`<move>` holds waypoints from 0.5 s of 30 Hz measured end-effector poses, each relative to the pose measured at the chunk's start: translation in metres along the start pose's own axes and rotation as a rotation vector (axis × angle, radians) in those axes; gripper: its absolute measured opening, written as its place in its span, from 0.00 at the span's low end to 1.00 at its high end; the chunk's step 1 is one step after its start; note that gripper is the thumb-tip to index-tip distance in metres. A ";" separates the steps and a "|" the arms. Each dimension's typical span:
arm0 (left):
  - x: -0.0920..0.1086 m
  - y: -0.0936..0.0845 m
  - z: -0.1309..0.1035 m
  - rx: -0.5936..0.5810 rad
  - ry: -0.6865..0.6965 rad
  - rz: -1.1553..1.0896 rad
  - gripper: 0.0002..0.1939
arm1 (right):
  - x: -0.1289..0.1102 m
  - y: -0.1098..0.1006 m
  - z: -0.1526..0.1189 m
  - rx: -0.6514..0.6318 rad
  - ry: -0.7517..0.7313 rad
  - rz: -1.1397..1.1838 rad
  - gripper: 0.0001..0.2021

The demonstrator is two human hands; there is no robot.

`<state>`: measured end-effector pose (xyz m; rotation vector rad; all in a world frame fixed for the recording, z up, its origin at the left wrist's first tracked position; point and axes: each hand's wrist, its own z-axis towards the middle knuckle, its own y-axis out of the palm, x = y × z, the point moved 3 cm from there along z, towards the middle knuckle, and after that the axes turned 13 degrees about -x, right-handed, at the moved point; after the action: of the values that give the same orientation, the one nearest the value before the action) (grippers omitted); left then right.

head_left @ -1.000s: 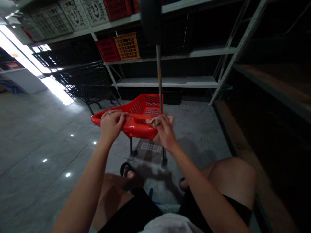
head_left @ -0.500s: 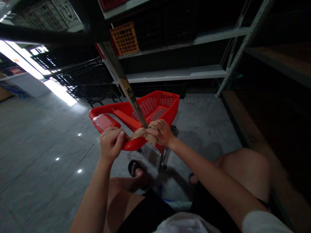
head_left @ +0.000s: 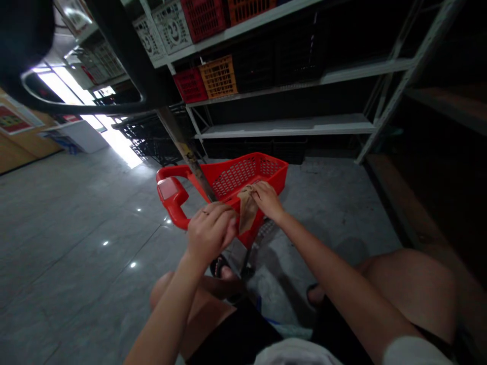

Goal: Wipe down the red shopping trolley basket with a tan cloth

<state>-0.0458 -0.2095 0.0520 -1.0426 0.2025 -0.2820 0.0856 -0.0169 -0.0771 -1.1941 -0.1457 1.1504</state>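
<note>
A small red plastic shopping cart (head_left: 280, 178) with a perforated basket stands before my knees. My left hand (head_left: 210, 230) is closed over the cart's red frame, where the looped handle (head_left: 174, 209) meets the basket; its fingertips are partly hidden. A crumpled tan cloth (head_left: 248, 212) drapes over the near rim of the basket. Its bunched upper end is pinched in my right hand (head_left: 267, 198), whose fingers lie at the rim. Slanting down past the handle, a worn metal pole (head_left: 186, 152) ends visually behind my left hand.
White metal shelving (head_left: 289, 129) runs along the back. It carries a yellow crate (head_left: 218, 76), a red crate (head_left: 190, 85) and dark crates. A black frame (head_left: 114, 56) crosses the upper left. My sandalled feet rest on the grey tiled floor (head_left: 95, 213) beside the cart.
My left hand has moved right along the handle to the basket junction. My right hand and the cloth have shifted from the handle to the basket's near rim. The view has tilted upward.
</note>
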 end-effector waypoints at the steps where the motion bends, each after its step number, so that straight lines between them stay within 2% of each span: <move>1: 0.009 0.008 0.003 -0.060 -0.006 0.062 0.14 | -0.007 0.001 -0.006 -0.004 -0.018 0.011 0.12; 4: 0.016 0.034 0.013 -0.245 -0.148 0.238 0.17 | -0.015 0.002 -0.024 -0.019 -0.061 0.015 0.14; 7: 0.008 0.054 0.016 -0.366 -0.204 0.300 0.19 | -0.003 -0.004 -0.032 -0.048 -0.091 -0.044 0.17; 10: 0.003 0.063 0.018 -0.371 -0.155 0.294 0.21 | 0.028 -0.015 -0.029 -0.111 -0.099 -0.135 0.16; 15: -0.011 0.073 0.024 -0.302 -0.072 0.274 0.19 | 0.102 -0.046 -0.035 -0.145 -0.013 -0.252 0.16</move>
<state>-0.0390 -0.1515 0.0009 -1.3050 0.3263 0.0361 0.1843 0.0417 -0.1031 -1.2563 -0.3844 0.9381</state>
